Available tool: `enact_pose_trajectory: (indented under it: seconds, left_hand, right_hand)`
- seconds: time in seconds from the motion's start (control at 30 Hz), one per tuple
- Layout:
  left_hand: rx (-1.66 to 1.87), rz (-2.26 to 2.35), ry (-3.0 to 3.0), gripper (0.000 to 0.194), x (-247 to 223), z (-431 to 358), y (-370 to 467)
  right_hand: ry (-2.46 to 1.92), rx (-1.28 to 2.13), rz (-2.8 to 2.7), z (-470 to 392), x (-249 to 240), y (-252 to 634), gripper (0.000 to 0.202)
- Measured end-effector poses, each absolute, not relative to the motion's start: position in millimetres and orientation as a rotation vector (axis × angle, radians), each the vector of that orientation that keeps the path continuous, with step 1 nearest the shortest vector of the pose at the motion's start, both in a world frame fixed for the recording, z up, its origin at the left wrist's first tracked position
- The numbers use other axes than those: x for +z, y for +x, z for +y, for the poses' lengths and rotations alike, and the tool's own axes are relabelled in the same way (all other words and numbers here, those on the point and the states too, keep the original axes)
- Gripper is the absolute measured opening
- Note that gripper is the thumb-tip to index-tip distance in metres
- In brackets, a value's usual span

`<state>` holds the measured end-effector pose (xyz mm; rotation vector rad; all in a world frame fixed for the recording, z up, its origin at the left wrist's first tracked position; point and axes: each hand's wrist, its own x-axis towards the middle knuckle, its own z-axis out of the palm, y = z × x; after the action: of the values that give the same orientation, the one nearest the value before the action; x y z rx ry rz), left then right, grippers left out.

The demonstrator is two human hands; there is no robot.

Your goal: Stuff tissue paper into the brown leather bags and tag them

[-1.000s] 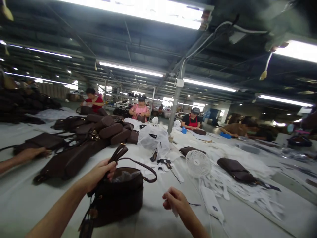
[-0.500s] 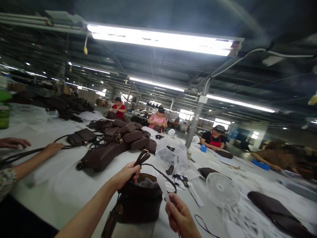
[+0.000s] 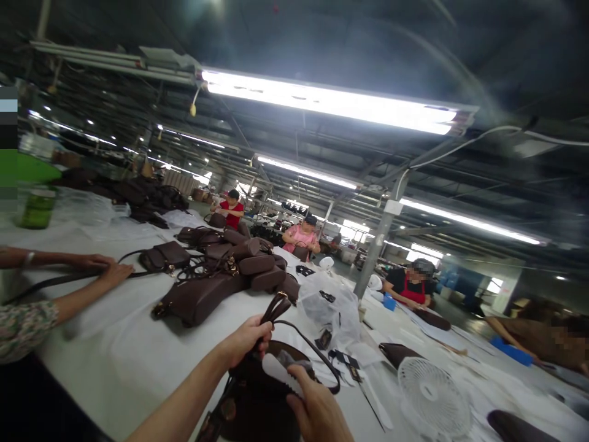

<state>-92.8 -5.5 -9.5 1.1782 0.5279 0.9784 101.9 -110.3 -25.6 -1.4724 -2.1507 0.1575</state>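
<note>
My left hand (image 3: pixel 251 339) is closed on the looped strap (image 3: pixel 277 305) of a dark brown bag (image 3: pixel 262 405) that stands upright on the white table. Grey stuffing shows inside the bag's open top. Between the fingers and thumb of my right hand (image 3: pixel 317 402) is a white plastic strip (image 3: pixel 278 371) with a rounded end and a ridged lower part. The strip lies across the bag's opening, near my left hand. A thin strap loop arches behind my right hand.
Brown bags (image 3: pixel 230 264) lie piled beyond my hands. A neighbour's hands (image 3: pixel 108 273) hold a strap at the left. White fan (image 3: pixel 435 396), clear plastic (image 3: pixel 329 301) and black tags (image 3: pixel 345 362) are to the right. Other people sit farther off.
My right hand has moved left and over the bag's opening, and the white strip has tipped toward my left hand. The neighbour's hands have come together. The view has shifted.
</note>
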Motion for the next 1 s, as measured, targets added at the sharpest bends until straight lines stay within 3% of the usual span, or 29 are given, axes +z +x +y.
enact_pose_trajectory:
  seconds: [0.03, 0.13, 0.23, 0.37, 0.47, 0.6, 0.9, 1.0]
  left_hand:
    - [0.979, 0.527, 1.173, 0.026, -9, -6, -93]
    - [0.969, 0.51, 1.16, 0.027, -9, -5, -94]
    - [0.96, 0.471, 1.129, 0.032, -10, 0, -95]
    - [0.959, 0.425, 1.073, 0.041, -13, 6, -100]
    - [0.931, 0.408, 1.066, 0.042, -13, 4, -104]
    - [0.899, 0.392, 1.114, 0.038, -10, -3, -105]
    - [1.104, 0.413, 1.117, 0.039, -11, -11, -101]
    - [1.146, 0.431, 1.176, 0.036, -11, -15, -97]
  right_hand:
    - [-1.507, 0.07, -2.186, -106, -27, 103, 0.018]
    - [-1.599, -0.061, -2.22, -100, -25, 105, 0.035]
    - [-1.588, -0.002, -2.185, -107, -21, 97, 0.019]
    - [-1.625, 0.177, -2.246, -125, -30, 73, 0.017]
    - [-1.531, 0.47, -2.223, -131, -32, 58, 0.037]
    - [-1.413, 1.127, -1.818, -120, -19, 54, 0.063]
    - [-1.296, 1.661, -0.839, -86, 5, 65, 0.053]
    - [-1.268, 1.829, -0.737, -86, 15, 56, 0.05]
